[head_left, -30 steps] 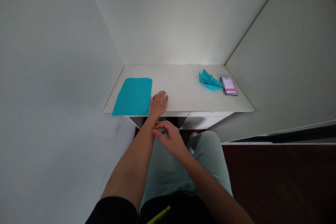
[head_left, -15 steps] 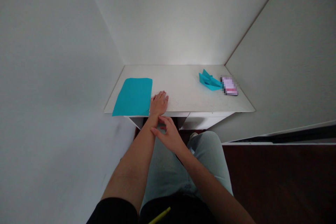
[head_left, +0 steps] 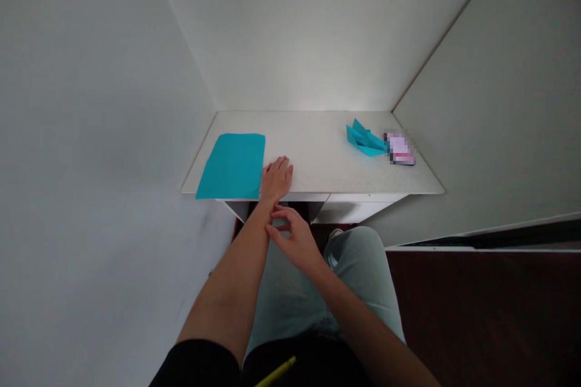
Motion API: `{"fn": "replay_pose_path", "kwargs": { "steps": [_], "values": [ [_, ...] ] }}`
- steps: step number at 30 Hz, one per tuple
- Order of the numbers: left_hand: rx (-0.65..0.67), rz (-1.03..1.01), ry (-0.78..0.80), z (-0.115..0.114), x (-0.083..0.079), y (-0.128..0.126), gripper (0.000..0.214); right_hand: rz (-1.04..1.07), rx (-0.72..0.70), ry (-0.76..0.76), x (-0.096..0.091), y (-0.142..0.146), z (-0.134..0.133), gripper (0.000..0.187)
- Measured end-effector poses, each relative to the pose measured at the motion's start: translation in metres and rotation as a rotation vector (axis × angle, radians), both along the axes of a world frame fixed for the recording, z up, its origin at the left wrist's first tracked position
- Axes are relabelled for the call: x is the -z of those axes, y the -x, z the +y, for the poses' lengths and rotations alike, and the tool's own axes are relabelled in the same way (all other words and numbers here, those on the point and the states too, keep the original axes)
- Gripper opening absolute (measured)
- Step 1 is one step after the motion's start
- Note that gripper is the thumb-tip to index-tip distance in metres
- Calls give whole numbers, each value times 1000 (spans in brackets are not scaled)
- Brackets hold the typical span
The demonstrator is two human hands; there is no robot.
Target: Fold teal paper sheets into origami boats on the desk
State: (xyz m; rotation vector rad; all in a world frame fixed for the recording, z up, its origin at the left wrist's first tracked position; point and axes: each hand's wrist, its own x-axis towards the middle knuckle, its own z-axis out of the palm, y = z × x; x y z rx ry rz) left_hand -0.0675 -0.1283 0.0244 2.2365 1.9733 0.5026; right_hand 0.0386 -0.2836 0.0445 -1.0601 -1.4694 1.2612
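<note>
My left hand (head_left: pixel 276 178) lies flat on the front edge of the white table (head_left: pixel 318 157), fingers stretched out, just right of a flat teal paper sheet (head_left: pixel 232 165). My right hand (head_left: pixel 293 237) hovers below the table edge over my lap, its fingertips touching my left wrist, fingers loosely curled and holding nothing. A folded teal paper shape (head_left: pixel 364 138) sits at the table's far right, away from both hands.
A small blurred pink and white object (head_left: pixel 400 149) lies beside the folded paper. White walls close in on the left, back and right. A yellow pen-like thing (head_left: pixel 276 371) shows at the bottom. Dark wooden floor (head_left: pixel 490 314) lies to the right.
My right hand's fingers shifted slightly along my left wrist. The left hand and the papers stayed put.
</note>
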Motion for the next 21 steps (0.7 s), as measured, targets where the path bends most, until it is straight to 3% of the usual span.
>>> {"fn": "replay_pose_path", "kwargs": {
  "steps": [2, 7, 12, 14, 18, 21],
  "values": [
    [-8, 5, -8, 0, 0, -1, 56, -30, -10, -14, -1, -3, 1, 16],
    [-7, 14, 15, -1, -4, -2, 54, -8, 57, -23, 4, 1, 3, 46],
    [-3, -1, -7, -2, -5, -2, 54, 4, 12, 29, 2, 1, -1, 17],
    [-9, 0, -10, -2, -5, -2, 54, -2, 17, 37, 1, -1, 0, 21],
    [-10, 6, 4, -1, -4, -2, 53, 23, 70, 17, 1, 1, 0, 47],
    [-1, 0, -12, 0, -2, -2, 54, 24, 28, 42, -2, 1, -4, 30]
  ]
}}
